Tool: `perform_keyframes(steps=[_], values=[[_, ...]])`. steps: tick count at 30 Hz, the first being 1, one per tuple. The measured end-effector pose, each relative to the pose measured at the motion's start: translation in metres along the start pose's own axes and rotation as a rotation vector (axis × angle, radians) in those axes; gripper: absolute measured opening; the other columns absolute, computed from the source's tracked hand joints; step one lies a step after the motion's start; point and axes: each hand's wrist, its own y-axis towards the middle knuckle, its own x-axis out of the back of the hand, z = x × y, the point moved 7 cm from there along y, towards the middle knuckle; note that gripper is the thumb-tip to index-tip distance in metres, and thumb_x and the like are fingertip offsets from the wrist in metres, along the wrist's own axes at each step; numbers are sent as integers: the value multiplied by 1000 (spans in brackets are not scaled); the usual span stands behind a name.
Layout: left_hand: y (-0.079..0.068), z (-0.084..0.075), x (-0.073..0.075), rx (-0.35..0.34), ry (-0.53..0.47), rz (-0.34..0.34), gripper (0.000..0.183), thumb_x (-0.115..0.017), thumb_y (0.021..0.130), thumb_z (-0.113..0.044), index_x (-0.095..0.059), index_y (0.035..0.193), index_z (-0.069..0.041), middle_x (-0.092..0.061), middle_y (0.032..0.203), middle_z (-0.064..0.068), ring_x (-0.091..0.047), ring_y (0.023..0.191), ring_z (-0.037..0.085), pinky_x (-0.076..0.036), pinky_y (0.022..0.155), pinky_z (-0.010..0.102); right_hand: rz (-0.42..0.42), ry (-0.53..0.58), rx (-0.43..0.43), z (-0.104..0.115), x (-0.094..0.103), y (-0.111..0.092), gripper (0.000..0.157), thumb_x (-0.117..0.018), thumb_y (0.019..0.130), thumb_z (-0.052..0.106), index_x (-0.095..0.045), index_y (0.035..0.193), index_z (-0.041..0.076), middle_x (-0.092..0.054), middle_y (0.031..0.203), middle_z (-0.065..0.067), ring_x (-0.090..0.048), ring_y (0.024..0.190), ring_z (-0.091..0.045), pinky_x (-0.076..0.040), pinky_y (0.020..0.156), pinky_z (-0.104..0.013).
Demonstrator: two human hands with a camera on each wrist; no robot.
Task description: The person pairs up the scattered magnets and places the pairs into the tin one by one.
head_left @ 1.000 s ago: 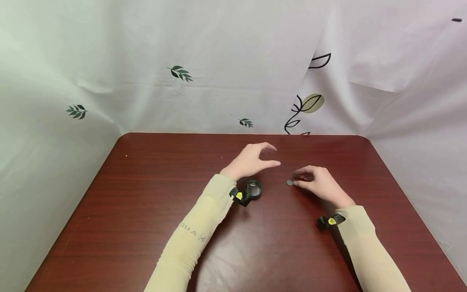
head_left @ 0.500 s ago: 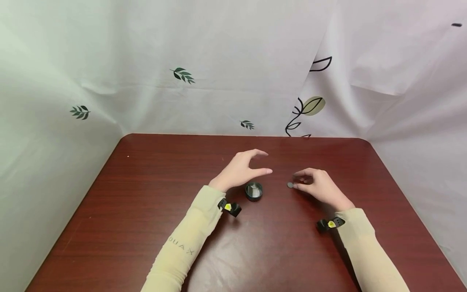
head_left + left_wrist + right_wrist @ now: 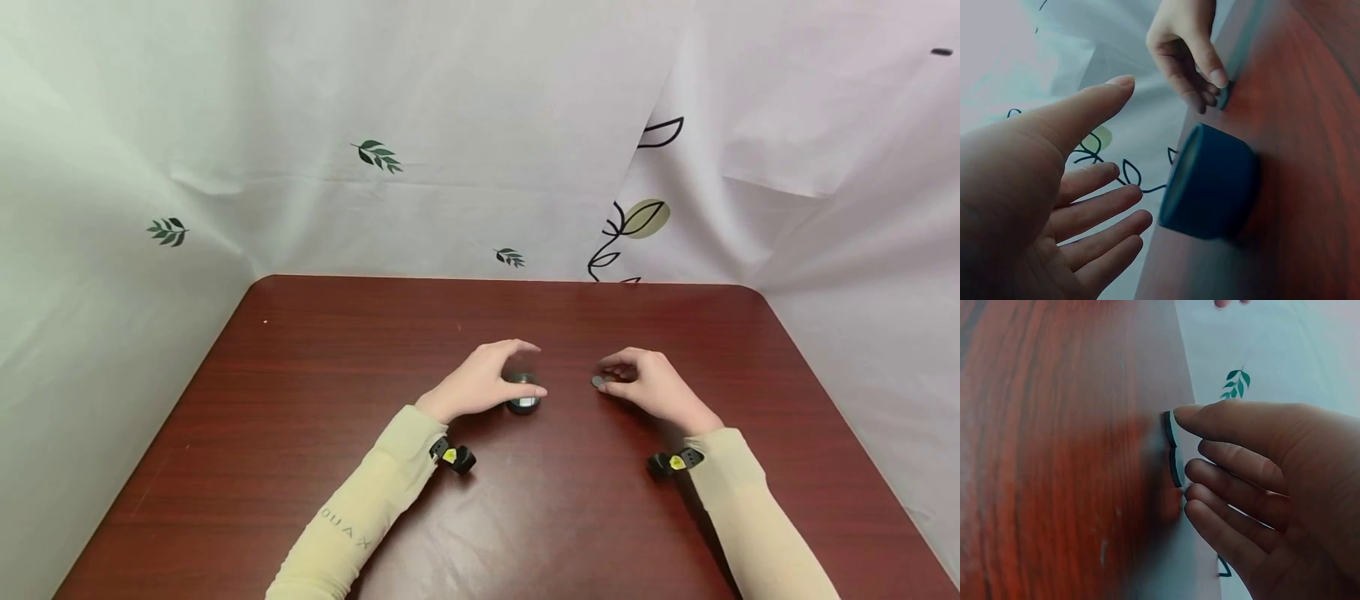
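A small round dark container [image 3: 524,405] stands on the table, its top catching a bright reflection. My left hand [image 3: 476,385] is spread close above and beside it, thumb apart from the fingers, holding nothing. The left wrist view shows the container's smooth dark blue side [image 3: 1219,184] past the fingertips. My right hand [image 3: 658,390] is low over the table to the right, fingers loosely bent. Near its thumb tip lies a small grey disc [image 3: 597,382]. In the right wrist view two thin dark discs [image 3: 1176,467] lie side by side, the thumb tip right at one of them.
The reddish-brown wooden table [image 3: 337,350] has rounded back corners. A white cloth [image 3: 465,100] with leaf prints hangs behind it and along both sides. Each wrist wears a black strap camera, the left one [image 3: 454,457] standing out toward the table middle.
My left hand has come back toward me and slightly left, from beyond the container to over its edge, covering part of it. My right hand has barely shifted beside the discs.
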Motion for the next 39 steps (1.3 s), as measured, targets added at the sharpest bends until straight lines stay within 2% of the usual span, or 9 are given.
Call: perform_keyframes(steps=[9, 15, 22, 30, 39], values=[[-11, 10, -8, -13, 22, 8, 72, -87, 81, -42, -60, 139, -8, -63, 128, 2, -60, 112, 15, -49, 96, 31, -6, -38, 36, 2, -3, 2, 25, -85, 84, 12, -77, 107, 4, -71, 97, -4, -67, 85, -18, -57, 76, -37], [-14, 10, -12, -27, 75, 3, 61, -88, 81, -35, -65, 130, -7, -64, 122, 2, -61, 107, 15, -49, 94, 30, -2, -63, 51, 4, -5, 3, 21, -85, 83, 10, -78, 102, 5, -69, 92, 0, -65, 80, -15, -56, 72, -33], [-14, 9, -12, -37, 98, -9, 53, -88, 81, -31, -68, 124, -8, -66, 119, 3, -61, 104, 15, -50, 93, 29, 33, -73, 46, 8, -7, 6, 19, -85, 83, 10, -78, 100, 5, -68, 88, 1, -62, 78, -14, -55, 71, -32], [-11, 11, -11, -40, 104, -5, 52, -89, 80, -31, -70, 122, -7, -67, 116, 2, -62, 100, 13, -50, 90, 27, 69, -109, 29, 9, -8, 10, 15, -84, 83, 8, -78, 95, 5, -67, 85, 2, -61, 75, -13, -54, 68, -32], [-9, 13, -11, -10, 96, 9, 52, -90, 80, -31, -70, 121, -7, -67, 115, 1, -61, 100, 13, -51, 88, 27, 166, -124, -7, 13, -8, 14, 14, -80, 82, 4, -77, 96, 3, -66, 80, 2, -59, 72, -13, -52, 65, -32]])
